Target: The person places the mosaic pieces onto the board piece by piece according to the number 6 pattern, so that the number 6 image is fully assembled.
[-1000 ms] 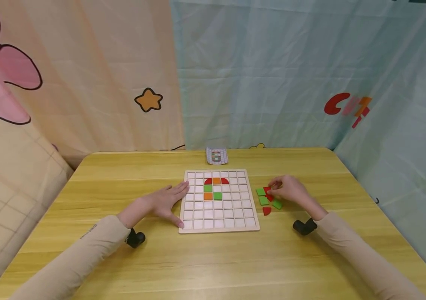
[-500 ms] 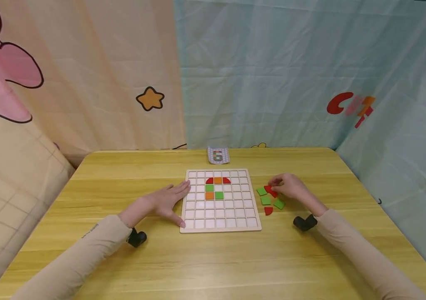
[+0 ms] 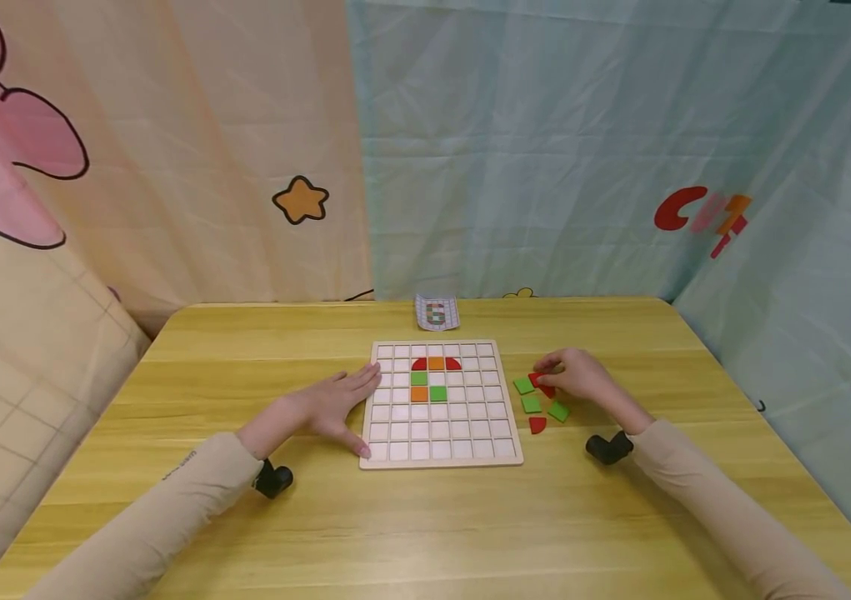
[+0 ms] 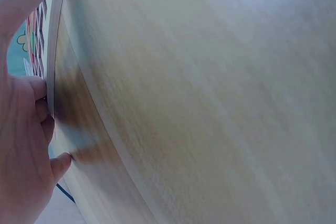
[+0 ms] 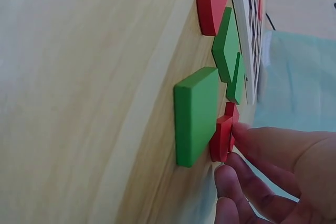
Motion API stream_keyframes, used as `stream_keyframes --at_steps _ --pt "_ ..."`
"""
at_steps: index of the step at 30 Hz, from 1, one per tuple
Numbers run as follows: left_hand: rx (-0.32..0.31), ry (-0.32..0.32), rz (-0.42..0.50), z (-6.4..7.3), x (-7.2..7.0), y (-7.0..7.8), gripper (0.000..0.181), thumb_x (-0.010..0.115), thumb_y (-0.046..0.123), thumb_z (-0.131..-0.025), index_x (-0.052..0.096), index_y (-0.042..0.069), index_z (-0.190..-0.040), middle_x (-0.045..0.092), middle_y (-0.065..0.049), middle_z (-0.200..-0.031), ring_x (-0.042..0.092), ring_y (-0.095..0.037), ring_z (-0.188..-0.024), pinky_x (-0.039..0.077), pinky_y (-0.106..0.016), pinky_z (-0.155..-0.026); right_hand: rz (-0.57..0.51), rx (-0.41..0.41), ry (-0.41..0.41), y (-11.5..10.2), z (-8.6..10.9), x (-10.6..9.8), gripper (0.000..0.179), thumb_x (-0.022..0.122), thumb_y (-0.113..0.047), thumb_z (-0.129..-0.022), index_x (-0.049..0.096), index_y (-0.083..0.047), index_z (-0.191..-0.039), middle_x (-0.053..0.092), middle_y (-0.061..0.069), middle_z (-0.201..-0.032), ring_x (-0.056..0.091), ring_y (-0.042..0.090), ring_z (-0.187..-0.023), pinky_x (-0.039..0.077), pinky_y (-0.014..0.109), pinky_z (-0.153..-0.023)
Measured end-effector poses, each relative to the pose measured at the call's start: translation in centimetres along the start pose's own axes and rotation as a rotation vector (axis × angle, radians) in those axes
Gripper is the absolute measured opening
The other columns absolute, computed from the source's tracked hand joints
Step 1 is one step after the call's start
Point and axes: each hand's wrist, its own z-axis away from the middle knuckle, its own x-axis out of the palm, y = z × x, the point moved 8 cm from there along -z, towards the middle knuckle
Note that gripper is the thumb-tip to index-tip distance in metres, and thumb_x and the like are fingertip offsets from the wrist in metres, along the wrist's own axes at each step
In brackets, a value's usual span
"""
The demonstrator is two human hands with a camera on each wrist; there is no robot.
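My left hand [image 3: 335, 407] is spread at the left edge of a white grid board [image 3: 440, 463], thumb at its lower corner and fingertips on its upper left edge. In the grid sit red quarter-round tiles [image 3: 453, 364] and orange [image 3: 436, 363] and green square tiles [image 3: 438, 393]. To the right of the board, my right hand [image 3: 578, 377] bends over two overlapping red tiles [image 3: 545, 389]. In the right wrist view, its thumb and forefinger pinch at a red tile [image 5: 221, 137], partly hidden by the fingers. The left wrist view shows the left palm [image 4: 23, 140] beside the board's edge.
Three green square tiles [image 3: 531, 404] and a red quarter-round tile [image 3: 538, 425] lie loose by the right hand. A small pattern card [image 3: 437, 313] lies behind the board on the wooden table [image 3: 425, 533]. Curtains [image 3: 515, 167] hang beyond the table.
The right fingers have shifted the red tiles slightly, and the nearest green tile has turned a little. The left hand stays in place; the head view has moved slightly.
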Motion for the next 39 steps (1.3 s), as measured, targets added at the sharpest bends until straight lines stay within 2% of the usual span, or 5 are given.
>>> stream_keyframes --at_steps 6,13,19,24,39 --pt "0.003 -0.004 0.005 0.0 0.4 0.2 0.121 0.064 0.073 -0.073 0.008 0.003 -0.154 -0.002 -0.012 -0.163 0.002 -0.027 -0.151 0.012 -0.053 -0.121 -0.007 -0.004 0.0 0.1 0.4 0.1 0.027 0.064 -0.015 -0.092 0.069 0.0 -0.113 0.07 0.018 -0.108 0.064 0.019 -0.081 0.049 0.028 -0.065" --pt "-0.005 -0.006 0.014 0.2 0.8 0.3 0.121 0.065 0.072 -0.073 0.008 0.003 -0.154 -0.002 -0.013 -0.163 0.002 -0.027 -0.151 0.012 -0.052 -0.121 0.014 0.006 0.01 0.2 1.0 0.3 0.031 0.07 -0.026 -0.088 0.07 -0.004 -0.11 0.07 0.014 -0.108 0.065 0.026 -0.095 0.052 0.04 -0.08" --pt "-0.001 -0.006 0.012 0.2 1.0 0.3 0.121 0.065 0.072 -0.073 0.009 0.002 -0.154 -0.001 -0.013 -0.163 0.003 -0.027 -0.151 0.013 -0.053 -0.12 0.031 0.02 0.009 0.3 1.0 0.8 0.033 0.071 -0.029 -0.087 0.07 -0.005 -0.11 0.07 0.014 -0.108 0.063 0.026 -0.096 0.052 0.041 -0.08" --pt "0.001 -0.008 0.018 0.3 1.2 0.3 0.122 0.064 0.073 -0.072 0.008 0.002 -0.154 -0.002 -0.013 -0.163 0.003 -0.028 -0.151 0.013 -0.053 -0.12 0.03 0.007 0.0 0.2 0.8 1.0 0.032 0.07 -0.024 -0.088 0.069 -0.004 -0.112 0.069 0.015 -0.11 0.063 0.028 -0.099 0.052 0.043 -0.083" --pt "0.01 0.017 -0.001 -0.1 -0.3 0.1 0.122 0.065 0.071 -0.073 0.008 0.001 -0.154 -0.003 -0.014 -0.162 0.002 -0.029 -0.151 0.011 -0.055 -0.12 0.059 -0.01 0.003 -0.4 -0.5 0.0 0.034 0.066 -0.015 -0.088 0.066 0.0 -0.119 0.069 0.017 -0.11 0.065 0.028 -0.096 0.053 0.042 -0.082"
